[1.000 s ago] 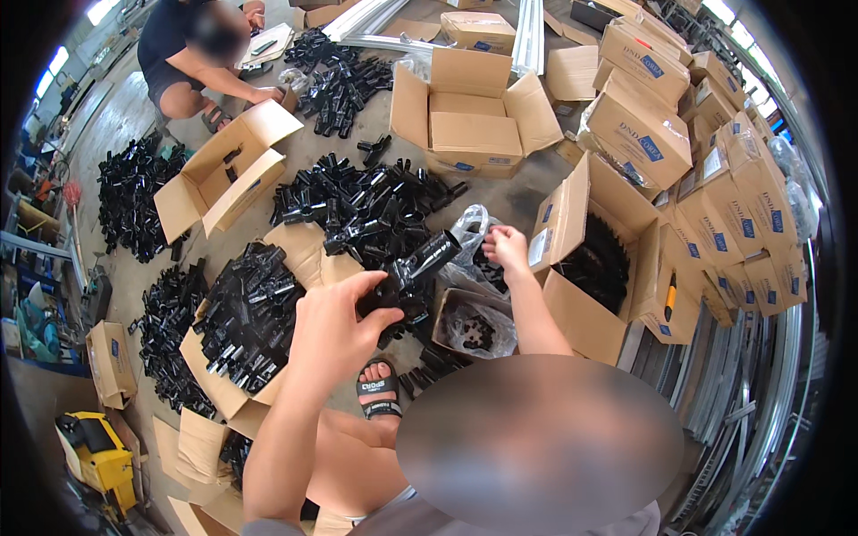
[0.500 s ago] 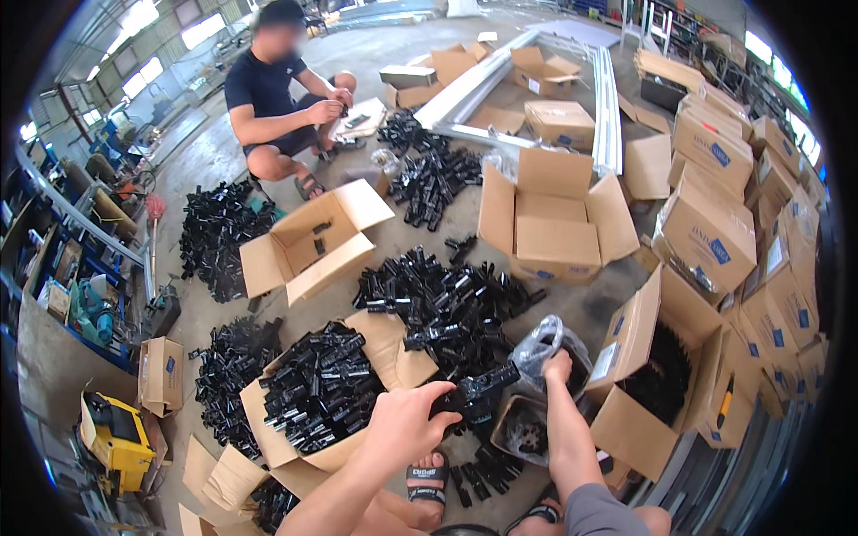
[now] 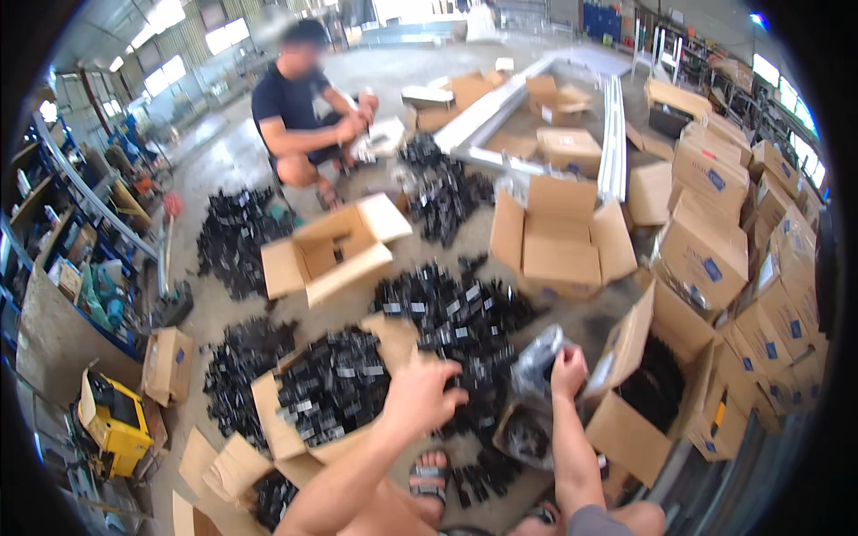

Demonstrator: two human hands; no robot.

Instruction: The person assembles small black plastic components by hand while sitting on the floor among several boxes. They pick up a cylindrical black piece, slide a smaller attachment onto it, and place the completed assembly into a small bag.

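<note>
My left hand point(image 3: 422, 393) is over the gap between a filled carton and the central heap. Its thumb and fingers curve around a black connector piece point(image 3: 458, 382), blurred and hard to separate from the dark parts behind. My right hand point(image 3: 569, 372) is closed, fingertips pinched, at the edge of a clear plastic bag point(image 3: 536, 362); whatever is in the pinch is too small to make out. Below the bag stands a bag-lined container point(image 3: 525, 436) with small dark pieces. The black parts heap point(image 3: 469, 308) lies beyond my hands. Left of them, a carton point(image 3: 268, 415) is full of black parts.
An open carton point(image 3: 617, 429) with black coiled-looking contents stands at my right. Stacked cartons point(image 3: 706, 237) line the right side. Two open cartons point(image 3: 559, 250) point(image 3: 335, 250) stand farther off. A co-worker point(image 3: 299, 116) squats at far left. A yellow case point(image 3: 121, 438) sits at left.
My right hand has drawn up from the plastic bag's opening, its fingers now pinched. My left hand has risen slightly, keeping its curved grip. The view has shifted a little.
</note>
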